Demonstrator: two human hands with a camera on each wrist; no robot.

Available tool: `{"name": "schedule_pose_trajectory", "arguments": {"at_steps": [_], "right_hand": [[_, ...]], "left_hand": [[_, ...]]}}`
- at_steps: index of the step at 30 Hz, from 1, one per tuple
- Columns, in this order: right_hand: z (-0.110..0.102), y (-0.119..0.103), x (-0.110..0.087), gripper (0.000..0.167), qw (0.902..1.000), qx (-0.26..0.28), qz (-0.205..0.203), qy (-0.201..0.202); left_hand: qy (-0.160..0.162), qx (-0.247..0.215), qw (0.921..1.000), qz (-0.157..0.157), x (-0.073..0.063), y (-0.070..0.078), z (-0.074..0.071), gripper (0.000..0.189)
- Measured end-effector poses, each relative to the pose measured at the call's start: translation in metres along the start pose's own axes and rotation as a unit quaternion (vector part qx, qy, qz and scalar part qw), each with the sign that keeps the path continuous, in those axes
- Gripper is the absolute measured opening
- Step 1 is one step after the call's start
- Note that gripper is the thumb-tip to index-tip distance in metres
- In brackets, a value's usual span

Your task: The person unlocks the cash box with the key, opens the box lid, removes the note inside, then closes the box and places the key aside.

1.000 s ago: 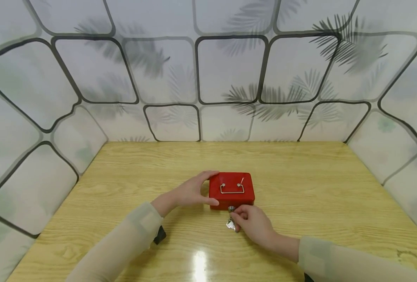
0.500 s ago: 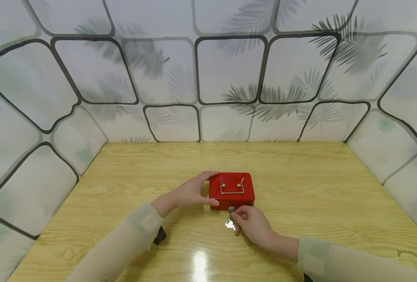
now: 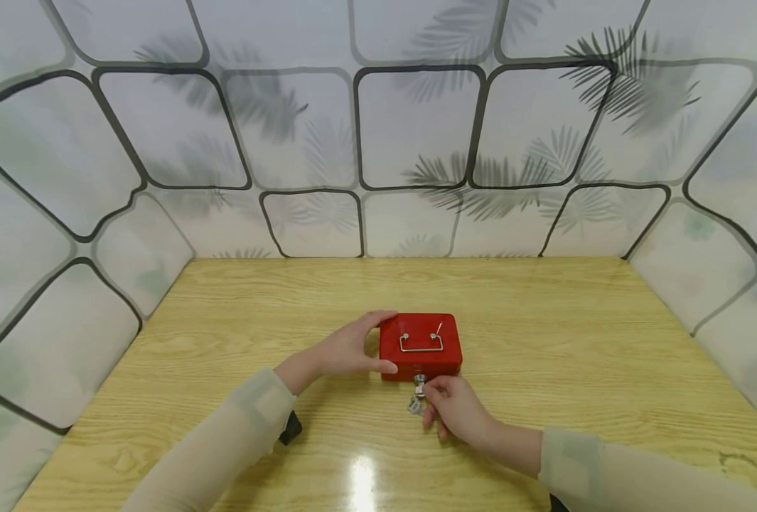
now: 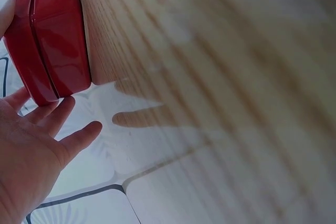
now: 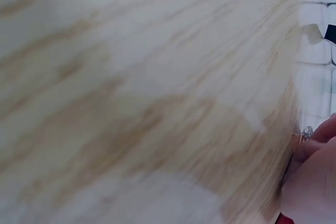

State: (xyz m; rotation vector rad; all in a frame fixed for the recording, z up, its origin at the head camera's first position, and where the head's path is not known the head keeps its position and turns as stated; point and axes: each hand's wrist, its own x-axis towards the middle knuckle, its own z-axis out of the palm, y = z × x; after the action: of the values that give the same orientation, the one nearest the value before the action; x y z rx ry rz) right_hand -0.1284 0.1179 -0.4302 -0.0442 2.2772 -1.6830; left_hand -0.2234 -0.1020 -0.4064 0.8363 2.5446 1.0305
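Observation:
A small red cash box (image 3: pixel 421 326) with a wire handle (image 3: pixel 421 349) lies closed on the table. My left hand (image 3: pixel 346 347) holds its left side, thumb at the front edge and fingers toward the back. The left wrist view shows fingers of that hand (image 4: pixel 32 153) spread at the end of the box (image 4: pixel 59 38). At the front lock (image 3: pixel 420 378), my right hand (image 3: pixel 464 409) pinches a key (image 3: pixel 420 390) between thumb and forefinger. Another silver key (image 3: pixel 415 406) dangles below it. In the right wrist view the hand (image 5: pixel 312 174) hides most of the box.
The wooden table (image 3: pixel 256 299) spreads around the box. Patterned fabric walls (image 3: pixel 416 128) enclose it at the back and both sides. A dark block-shaped device (image 3: pixel 291 428) shows beneath the left wrist.
My right thumb and forefinger have shifted slightly on the key, and the lower fingers have loosened downward. The hanging key has swung and turned a little. Left hand and box stay put.

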Motion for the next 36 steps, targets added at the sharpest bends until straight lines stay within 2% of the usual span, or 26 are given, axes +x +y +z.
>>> {"name": "schedule_pose_trajectory", "arguments": {"at_steps": [5, 10, 25, 36], "right_hand": [[0.0027, -0.0030, -0.0015, 0.021, 0.9982, 0.041, 0.044, 0.005], [0.0026, -0.0018, -0.0016, 0.022, 0.9964, 0.061, 0.059, 0.001], [-0.0019, -0.0012, -0.0015, 0.021, 0.9955, 0.077, 0.053, -0.018], [0.0002, -0.0005, -0.0007, 0.021, 0.9956, 0.076, 0.053, -0.009]], "left_hand": [[0.000, 0.001, 1.0000, 0.000, 0.0004, -0.0004, 0.0001, 0.092], [0.000, 0.005, 1.0000, 0.000, 0.0008, -0.0003, 0.0004, 0.093], [-0.006, -0.003, 1.0000, -0.003, 0.0004, -0.0003, 0.0016, 0.094], [-0.003, 0.002, 1.0000, -0.007, 0.0001, 0.0005, 0.0009, 0.093]]}}
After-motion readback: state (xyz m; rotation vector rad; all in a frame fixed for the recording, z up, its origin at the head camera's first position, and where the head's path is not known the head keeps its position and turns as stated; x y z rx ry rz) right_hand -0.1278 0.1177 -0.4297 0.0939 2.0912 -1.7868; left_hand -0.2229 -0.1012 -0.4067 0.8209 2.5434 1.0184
